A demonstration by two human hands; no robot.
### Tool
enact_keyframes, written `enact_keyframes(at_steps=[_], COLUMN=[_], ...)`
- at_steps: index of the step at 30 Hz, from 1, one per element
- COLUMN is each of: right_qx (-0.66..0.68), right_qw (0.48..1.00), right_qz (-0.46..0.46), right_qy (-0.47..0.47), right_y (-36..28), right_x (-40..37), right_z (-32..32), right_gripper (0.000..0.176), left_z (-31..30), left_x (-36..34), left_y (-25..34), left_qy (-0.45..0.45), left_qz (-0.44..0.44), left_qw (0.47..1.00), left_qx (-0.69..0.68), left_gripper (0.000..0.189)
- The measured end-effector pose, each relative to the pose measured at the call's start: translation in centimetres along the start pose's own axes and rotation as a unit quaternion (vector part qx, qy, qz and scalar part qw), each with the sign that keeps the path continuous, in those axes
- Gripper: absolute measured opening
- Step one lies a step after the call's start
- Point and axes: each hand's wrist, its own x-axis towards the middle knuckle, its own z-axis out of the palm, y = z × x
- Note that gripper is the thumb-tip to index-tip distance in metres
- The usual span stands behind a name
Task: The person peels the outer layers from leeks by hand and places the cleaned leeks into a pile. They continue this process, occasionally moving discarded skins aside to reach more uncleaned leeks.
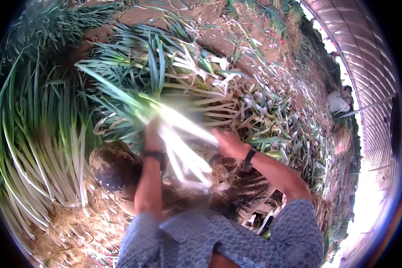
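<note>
White leek (183,149) slants, leaves up-left, roots nearest; left hand (152,134) fingers closed round it; right hand (228,143) fingers unclear.

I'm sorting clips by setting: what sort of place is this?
Probably a farm tunnel greenhouse: arched roof, bare soil, and heaps of pulled leeks.

Leek stack (44,152) lies left of held leek (178,134), pile (228,96) behind.

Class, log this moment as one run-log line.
left hand: grips leek bunch | right hand: against leek bunch | leek stack: at left
</note>
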Motion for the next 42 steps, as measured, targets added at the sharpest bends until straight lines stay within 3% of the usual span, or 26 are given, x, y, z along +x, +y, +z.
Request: enact_keyframes(at_steps=[1, 3, 5, 7, 10, 13, 16, 17, 20, 22, 24, 30, 32, 36, 38, 40, 42], right_qx=[0.026, 0.117, 0.084, 0.165, 0.295, 0.461, 0.406, 0.444, 0.422, 0.458, 0.502, 0.597, 0.633, 0.562, 0.394, 0.243, 0.184], right_qw=[0.997, 0.993, 0.979, 0.967, 0.912, 0.859, 0.902, 0.876, 0.894, 0.868, 0.841, 0.778, 0.751, 0.816, 0.910, 0.967, 0.972], right_qz=[-0.028, -0.004, 0.124, 0.068, 0.128, 0.127, 0.028, 0.045, -0.019, 0.033, 0.048, 0.092, 0.102, 0.088, -0.131, -0.043, -0.143], right_qy=[0.074, 0.029, -0.137, -0.184, -0.254, -0.180, -0.147, -0.183, -0.152, -0.188, -0.196, -0.172, -0.159, -0.106, 0.005, -0.070, -0.044], right_y=[-0.2, -1.4, -3.1, -1.9, -2.4, -3.8, -5.7, -6.5, -5.7, -4.8, -3.5, -3.6, -3.9, -7.1, -5.4, -7.0, -6.1], right_x=[0.1, 0.5, 1.3, 1.2, 1.8, 1.8, 1.5, 1.5, 1.7, 2.1, 2.5, 0.9, 0.6, -0.9, -0.4, -1.2, -1.6], right_z=[-0.1, -1.2, -3.6, -3.5, -2.1, -0.8, -0.8, -1.4, 0.1, 0.4, 1.6, 3.9, 4.9, -1.6, -2.2, -5.3, -4.1], right_gripper=[0.034, 0.033, 0.039, 0.045, 0.053, 0.060, 0.064, 0.067, 0.065, 0.061, 0.057, 0.058, 0.059, 0.057, 0.046, 0.035, 0.033], left_z=[0.1, -0.3, -0.2, 0.2, 0.5, 1.0, -1.7, -2.3, -1.5, 2.6, 1.5, 2.2, 2.6, 1.8, 1.5, 0.4, 0.6], left_x=[-0.1, -0.5, 0.5, 0.9, 0.7, 0.9, 2.3, 2.6, 2.0, -1.3, -0.4, -1.0, -1.3, 0.2, 0.9, 1.1, 0.6], left_y=[0.4, 0.8, 0.6, 0.3, -0.1, -1.0, -4.7, -5.7, -4.2, 1.7, -1.0, -1.5, -1.9, -4.2, -4.5, -5.0, -5.2], left_qy=[-0.002, 0.017, 0.041, 0.044, 0.033, 0.033, 0.039, 0.040, 0.009, -0.048, 0.010, -0.029, -0.034, 0.025, 0.012, -0.016, -0.054], left_qz=[0.003, -0.010, -0.037, -0.046, -0.058, -0.109, -0.067, -0.056, -0.074, -0.139, -0.067, -0.130, -0.102, 0.040, 0.078, 0.132, 0.060], left_qw=[1.000, 1.000, 0.996, 0.992, 0.987, 0.977, 0.992, 0.994, 0.990, 0.958, 0.976, 0.943, 0.958, 0.998, 0.997, 0.990, 0.995], left_qx=[0.009, -0.011, -0.074, -0.113, -0.148, -0.180, -0.104, -0.083, -0.119, -0.245, -0.206, -0.305, -0.265, -0.048, -0.007, 0.037, -0.061], left_gripper=[0.042, 0.039, 0.032, 0.028, 0.026, 0.027, 0.029, 0.029, 0.032, 0.035, 0.041, 0.059, 0.054, 0.040, 0.038, 0.050, 0.058])
